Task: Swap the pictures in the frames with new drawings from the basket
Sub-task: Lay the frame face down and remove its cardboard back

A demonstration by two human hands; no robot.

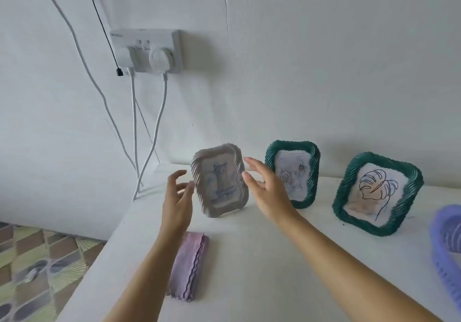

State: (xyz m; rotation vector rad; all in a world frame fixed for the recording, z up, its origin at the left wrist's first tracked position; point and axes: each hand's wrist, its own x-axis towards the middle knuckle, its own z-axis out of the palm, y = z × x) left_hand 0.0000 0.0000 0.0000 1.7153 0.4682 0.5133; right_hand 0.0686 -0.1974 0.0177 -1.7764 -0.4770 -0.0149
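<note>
head view, open hands [222, 192] flanking grey frame [219, 180], white table [262, 259]

Both my forearms bare to the frame edge, no sleeves in view. My left hand [177, 198] and right hand [268, 192]: no rings, watch or gloves visible. Nails short, unpainted.
</note>
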